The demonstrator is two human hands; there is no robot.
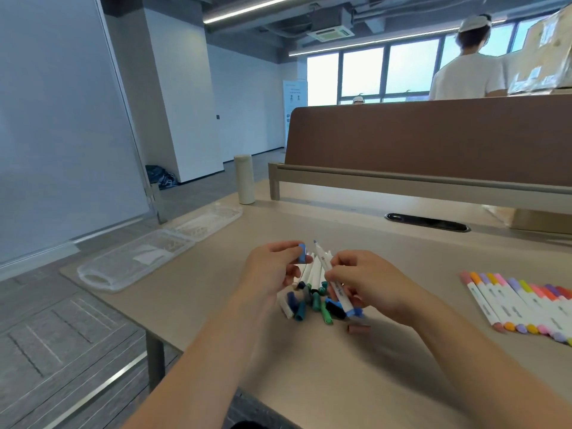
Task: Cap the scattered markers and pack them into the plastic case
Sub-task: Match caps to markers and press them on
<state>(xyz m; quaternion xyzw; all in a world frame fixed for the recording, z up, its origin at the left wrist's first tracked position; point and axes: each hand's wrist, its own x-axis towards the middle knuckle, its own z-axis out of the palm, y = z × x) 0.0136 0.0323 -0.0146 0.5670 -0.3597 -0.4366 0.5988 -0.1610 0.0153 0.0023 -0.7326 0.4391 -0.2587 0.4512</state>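
hands pinch cylindrical blue cap (302,252), white marker (332,279).

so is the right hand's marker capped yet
Uncapped at the top: the marker shows a bare tip, and the left hand holds a blue cap beside it.

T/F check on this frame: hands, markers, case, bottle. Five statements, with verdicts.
1. The left hand pinches a blue cap. True.
2. The marker in the right hand has its upper tip capped. False: that tip is bare and points up.
3. The case lies open on the left of the desk. True.
4. The row of capped markers lies in the case. False: it lies on the desk, right of the hands.
5. The bottle lies on its side. False: it stands upright.
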